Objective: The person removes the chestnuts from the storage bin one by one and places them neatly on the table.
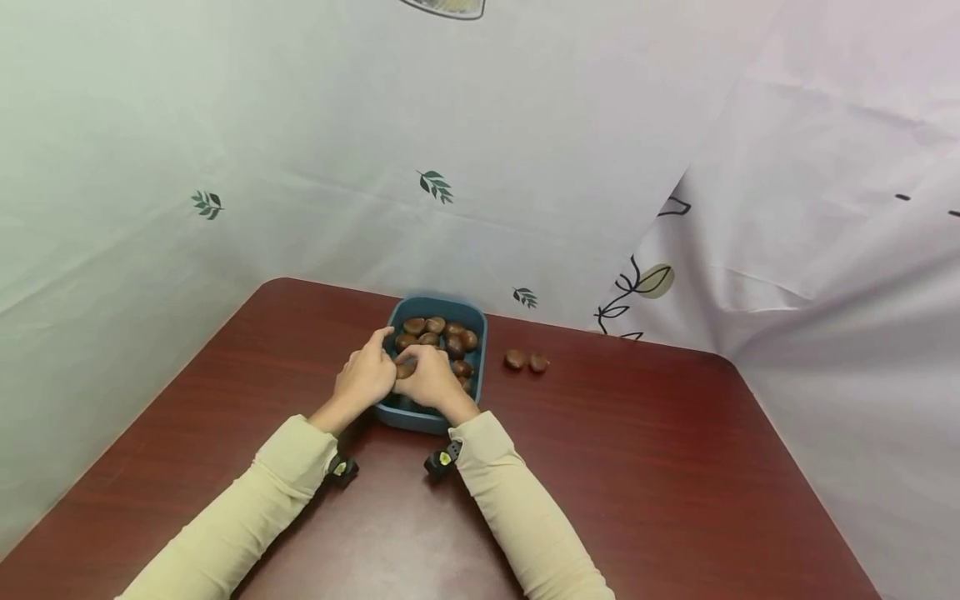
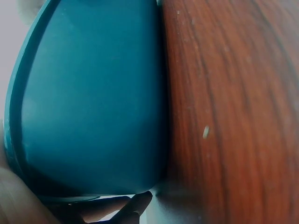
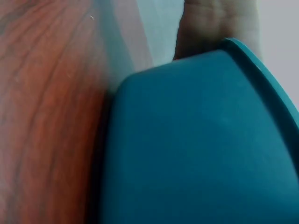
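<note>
A blue plastic container [image 1: 482, 350] stands near the table's back edge with several brown chestnuts [image 1: 454, 346] inside. My left hand [image 1: 366, 377] grips the container's left side. In the left wrist view its fingers [image 2: 138, 205] lie along the outer wall, with another part of the hand up at the rim. My right hand [image 1: 433, 379] reaches over the front rim, thumb and index finger curved round a chestnut [image 1: 405, 369] at the left of the container. The right wrist view shows mostly the container's outer wall [image 3: 196, 140]; the fingertips are hidden there.
Two loose chestnuts [image 1: 515, 359] lie on the reddish-brown wooden table [image 1: 637, 467], right of the container. A pale patterned cloth [image 1: 562, 167] hangs close behind the table's back edge. Black wrist cameras [image 1: 439, 461] sit under both cuffs, near the container's front.
</note>
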A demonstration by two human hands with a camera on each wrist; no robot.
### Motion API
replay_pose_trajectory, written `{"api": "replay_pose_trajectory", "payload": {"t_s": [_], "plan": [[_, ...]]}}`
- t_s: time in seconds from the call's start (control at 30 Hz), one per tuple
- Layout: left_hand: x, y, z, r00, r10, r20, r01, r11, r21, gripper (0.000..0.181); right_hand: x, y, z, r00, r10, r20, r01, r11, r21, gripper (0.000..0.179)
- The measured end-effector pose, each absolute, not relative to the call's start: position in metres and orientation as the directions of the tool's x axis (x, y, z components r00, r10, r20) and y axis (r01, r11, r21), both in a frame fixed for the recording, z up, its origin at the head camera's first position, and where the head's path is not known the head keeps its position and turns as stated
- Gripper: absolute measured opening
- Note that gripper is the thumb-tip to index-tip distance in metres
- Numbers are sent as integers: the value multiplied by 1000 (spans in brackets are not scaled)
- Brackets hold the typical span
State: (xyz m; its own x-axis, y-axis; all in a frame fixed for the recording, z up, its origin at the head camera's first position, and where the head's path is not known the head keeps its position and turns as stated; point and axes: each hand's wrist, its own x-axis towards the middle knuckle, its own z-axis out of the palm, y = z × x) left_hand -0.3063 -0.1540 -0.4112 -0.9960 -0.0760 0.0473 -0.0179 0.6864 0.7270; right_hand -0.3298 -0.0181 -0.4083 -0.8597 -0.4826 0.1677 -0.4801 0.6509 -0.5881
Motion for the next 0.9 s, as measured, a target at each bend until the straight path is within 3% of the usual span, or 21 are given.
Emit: {"api": "replay_pose_trajectory", "payload": {"t_s": [0.57,0.9], "plan": [[-306,-151,-413,-992,-118,52,-46,704,709,52,-328,30,-384,-913,-330,239,-396,579,-712,30],[-307,-153,-413,-992,-113,57,-40,706,708,52,-326,61,-372,-919,-258,297,-393,567,-724,32]]}}
